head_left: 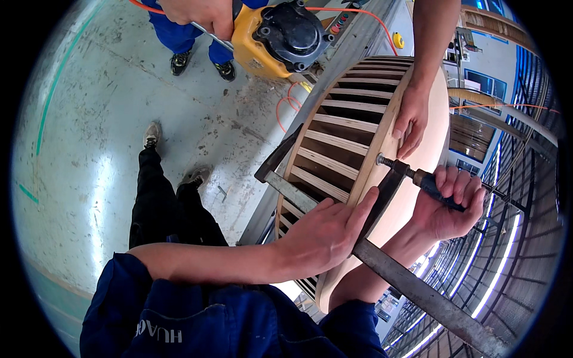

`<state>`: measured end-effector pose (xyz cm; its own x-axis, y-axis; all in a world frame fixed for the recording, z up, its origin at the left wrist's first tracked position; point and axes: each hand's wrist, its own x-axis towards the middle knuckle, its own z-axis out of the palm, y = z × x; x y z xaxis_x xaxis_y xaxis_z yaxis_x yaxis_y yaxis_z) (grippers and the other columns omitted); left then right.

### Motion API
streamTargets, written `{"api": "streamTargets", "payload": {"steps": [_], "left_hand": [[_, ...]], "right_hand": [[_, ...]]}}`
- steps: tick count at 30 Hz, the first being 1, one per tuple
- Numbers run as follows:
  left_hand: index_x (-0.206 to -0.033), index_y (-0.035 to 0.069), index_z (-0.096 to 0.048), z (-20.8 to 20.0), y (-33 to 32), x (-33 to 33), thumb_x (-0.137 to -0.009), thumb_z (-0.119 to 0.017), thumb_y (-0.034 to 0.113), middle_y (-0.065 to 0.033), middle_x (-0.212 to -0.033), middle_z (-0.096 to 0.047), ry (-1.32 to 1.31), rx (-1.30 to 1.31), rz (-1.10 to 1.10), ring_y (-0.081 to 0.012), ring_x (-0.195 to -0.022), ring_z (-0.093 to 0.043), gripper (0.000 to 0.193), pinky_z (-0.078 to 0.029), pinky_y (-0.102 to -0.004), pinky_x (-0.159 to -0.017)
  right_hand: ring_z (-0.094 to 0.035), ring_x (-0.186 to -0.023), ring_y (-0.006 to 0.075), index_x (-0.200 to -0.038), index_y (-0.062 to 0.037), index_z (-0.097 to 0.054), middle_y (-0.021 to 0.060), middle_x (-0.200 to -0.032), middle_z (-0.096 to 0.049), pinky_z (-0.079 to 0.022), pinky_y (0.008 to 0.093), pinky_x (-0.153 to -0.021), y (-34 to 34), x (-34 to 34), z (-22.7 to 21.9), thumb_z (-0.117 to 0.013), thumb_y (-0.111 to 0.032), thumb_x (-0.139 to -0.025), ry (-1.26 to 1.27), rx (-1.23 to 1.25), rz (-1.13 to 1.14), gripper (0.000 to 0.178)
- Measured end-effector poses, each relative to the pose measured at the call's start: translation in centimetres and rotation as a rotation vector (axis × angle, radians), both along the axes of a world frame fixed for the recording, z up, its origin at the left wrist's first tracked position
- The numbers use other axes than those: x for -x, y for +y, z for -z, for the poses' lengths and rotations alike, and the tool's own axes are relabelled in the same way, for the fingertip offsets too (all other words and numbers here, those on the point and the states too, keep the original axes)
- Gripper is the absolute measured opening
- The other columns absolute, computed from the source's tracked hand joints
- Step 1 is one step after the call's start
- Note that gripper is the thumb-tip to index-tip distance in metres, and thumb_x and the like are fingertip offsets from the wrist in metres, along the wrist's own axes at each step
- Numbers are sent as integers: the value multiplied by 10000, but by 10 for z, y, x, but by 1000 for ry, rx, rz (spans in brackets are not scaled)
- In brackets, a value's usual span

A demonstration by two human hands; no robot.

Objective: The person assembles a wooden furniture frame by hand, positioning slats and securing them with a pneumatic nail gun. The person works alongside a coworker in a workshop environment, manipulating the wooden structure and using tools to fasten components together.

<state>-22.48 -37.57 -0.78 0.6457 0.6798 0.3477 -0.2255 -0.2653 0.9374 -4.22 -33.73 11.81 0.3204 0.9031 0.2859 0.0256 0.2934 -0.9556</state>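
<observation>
Above a scuffed floor (101, 113), a clamp (418, 289) spans the slatted wooden frame (337, 143). The right hand (455, 203) wraps its handle (428, 184); whether the left hand (319, 237) grips, I cannot tell. Off-centre pressure could slip the screw (394, 164).

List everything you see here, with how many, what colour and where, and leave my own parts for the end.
Frame: one, slatted pale wood, centre
Clamp: one, grey bar, dark handle, across frame
Machine: one, yellow and black, top centre
Rod: one, silver, left of machine
Hose: at least one, orange, along top
Buttons: several, mixed colours, right of machine
Other hands: two, bare, on frame and rod
Black shoes: two, black, top left
Floor: one, grey, left
Floor lines: at least two, green, far left
Lights: several, white, lower right
Legs: two, black trousers, left, seemingly yours
Workwear: one outfit, blue, bottom
Left grip: one, bare, over clamp bar
Right grip: one, bare, around handle
</observation>
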Motion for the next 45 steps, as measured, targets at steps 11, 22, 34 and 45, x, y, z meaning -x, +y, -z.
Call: {"api": "streamTargets", "payload": {"steps": [11,22,34,45], "left_hand": [[-1511,-161,-173,1,-2,-3,-839,-595,25,-216,-948,-628,24,24,15,-306,-823,-628,815,-464,-433,-852],[-1523,-123,-193,7,-2,-3,-823,-618,24,-192,-929,-637,-32,8,-49,-307,-788,-639,831,-483,-431,-827],[-1518,-28,-330,12,5,13,-788,-694,118,-124,-874,-688,-29,54,14,-284,-664,-647,829,-528,-399,-704],[-1460,-11,-465,12,-11,21,-810,-655,125,-123,-878,-714,-52,40,71,-242,-637,-659,691,-547,-365,-653]], "right_hand": [[-605,-1051,190,-1094,-73,-596,92,-1156,-621,-452,371,-991,-12,4,14,-598,-387,-1017,-45,-111,230,324],[-529,-583,78,-797,-153,-476,-29,-680,-594,-437,227,-578,7,-13,3,-653,-320,-972,-3,-4,-261,300],[-639,-571,80,-702,-148,-643,-43,-729,-695,-534,200,-548,13,-51,15,-966,-390,-631,325,-80,-772,409],[-588,-540,44,-680,-203,-693,-86,-785,-727,-444,174,-518,-30,-20,21,-965,-396,-624,320,-125,-381,338]]}}
